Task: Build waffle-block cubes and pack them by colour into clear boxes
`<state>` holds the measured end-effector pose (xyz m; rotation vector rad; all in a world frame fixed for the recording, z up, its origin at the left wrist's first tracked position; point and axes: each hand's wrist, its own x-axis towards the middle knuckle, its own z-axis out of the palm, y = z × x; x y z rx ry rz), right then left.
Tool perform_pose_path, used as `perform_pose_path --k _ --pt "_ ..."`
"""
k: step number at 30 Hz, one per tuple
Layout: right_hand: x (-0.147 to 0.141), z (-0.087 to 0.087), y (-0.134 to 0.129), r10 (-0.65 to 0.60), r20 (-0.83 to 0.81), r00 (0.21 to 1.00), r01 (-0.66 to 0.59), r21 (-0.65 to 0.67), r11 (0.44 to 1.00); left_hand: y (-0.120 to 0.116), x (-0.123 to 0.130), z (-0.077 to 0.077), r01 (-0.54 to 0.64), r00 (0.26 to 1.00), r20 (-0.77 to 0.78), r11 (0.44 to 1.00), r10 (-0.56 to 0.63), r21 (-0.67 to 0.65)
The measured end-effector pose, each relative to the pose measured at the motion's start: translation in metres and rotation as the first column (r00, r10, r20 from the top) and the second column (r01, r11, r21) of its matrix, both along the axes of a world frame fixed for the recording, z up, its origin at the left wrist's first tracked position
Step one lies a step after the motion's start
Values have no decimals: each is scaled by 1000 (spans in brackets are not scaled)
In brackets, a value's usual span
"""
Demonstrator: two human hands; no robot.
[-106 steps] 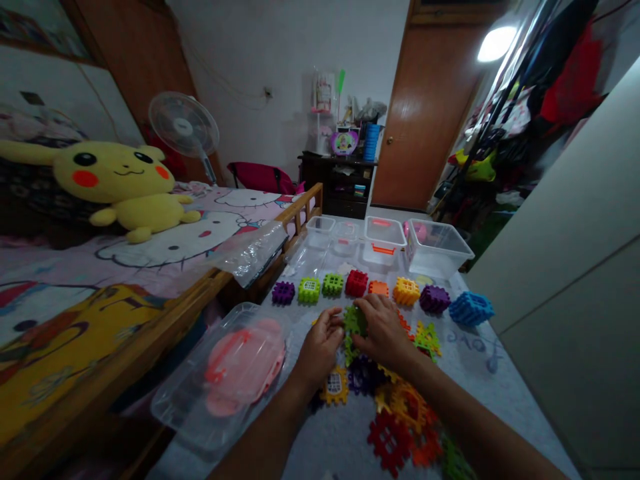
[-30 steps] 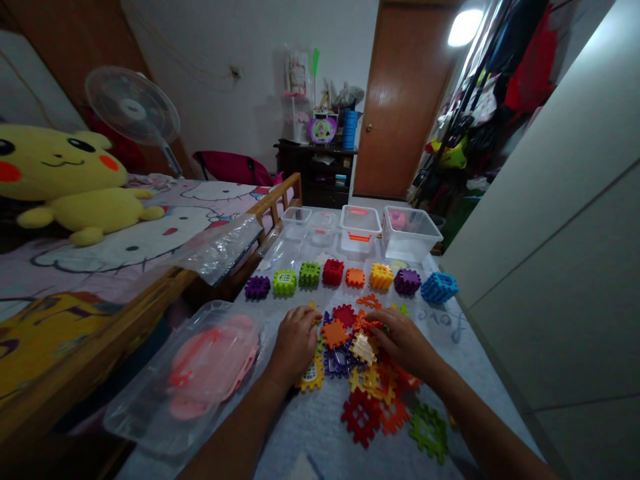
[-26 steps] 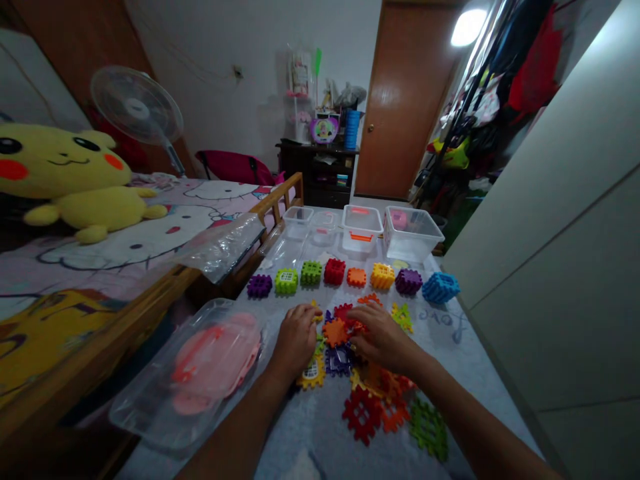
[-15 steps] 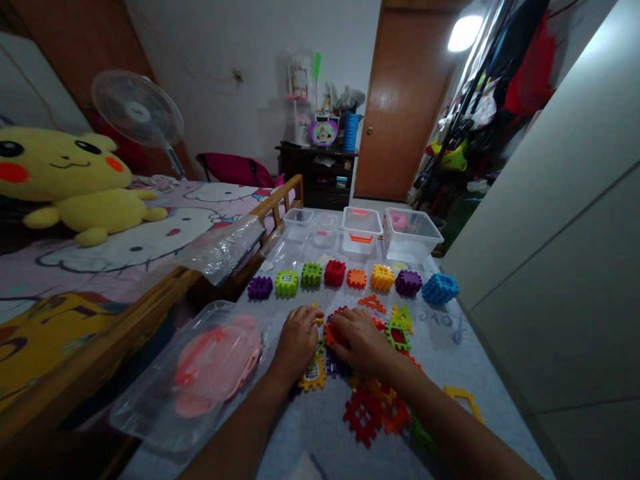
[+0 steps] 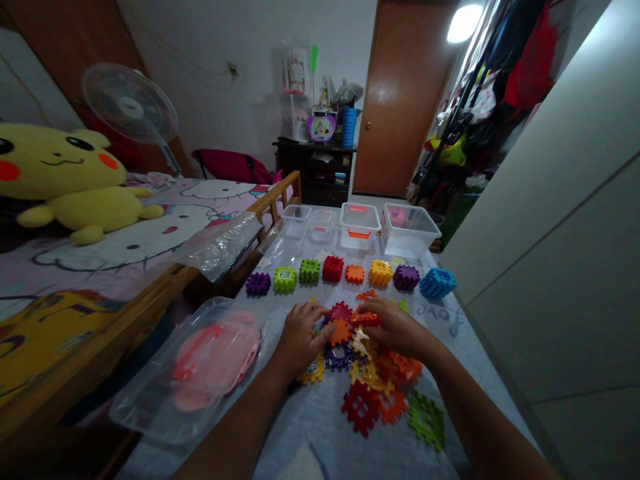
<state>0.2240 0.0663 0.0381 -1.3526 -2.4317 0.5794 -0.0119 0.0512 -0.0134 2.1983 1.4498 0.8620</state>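
Well, on the cloth-covered table (image 5: 295, 433), a heap of plastic puzzle pieces (image 5: 367, 377) lies under both hands (a row of built cubes (image 5: 333, 270) sits farther away). The left hand (image 5: 300, 340) and right hand (image 5: 395, 327) touch it, fingers spread apart; whether either grips a piece, I cannot tell.

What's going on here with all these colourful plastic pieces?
A person is working with both bare hands in a heap of flat, gear-edged coloured plastic pieces. The left hand rests at the heap's edge, beside a small orange piece. The right hand has its fingers on a flat red-orange piece. Beyond them, a row of hollow plastic cubes runs from a purple cube to a blue cube.
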Motion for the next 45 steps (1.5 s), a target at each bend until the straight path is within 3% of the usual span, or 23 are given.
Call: perform_pose_path --k 4,8,18,23,31,39,42,45 --pt "24 18 -11 -16 60 998 21 -69 997 -5 2 -2 123 991 -58 992 -122 20" --pt "39 26 -32 -19 157 987 40 -134 990 -6 4 -1 108 990 -85 994 -109 -13" --pt "31 18 -57 2 93 996 14 -178 984 -3 3 4 -41 999 9 999 41 1" --pt "38 8 -65 -3 156 988 26 -147 989 -2 2 3 -36 999 37 999 36 -22" --pt "44 -5 -59 -18 92 996 27 -96 995 -4 6 5 -4 996 83 998 10 -65" --pt "56 17 -47 -118 4 993 118 -29 993 -4 5 5 23 994 110 995 -13 -94" --pt "45 29 -32 -150 -91 985 148 -20 989 -4 5 6 30 992 122 996 -19 -89" --pt "26 24 -15 -135 -216 967 113 -111 987 -4 4 4 24 992 125 996 -12 -88"
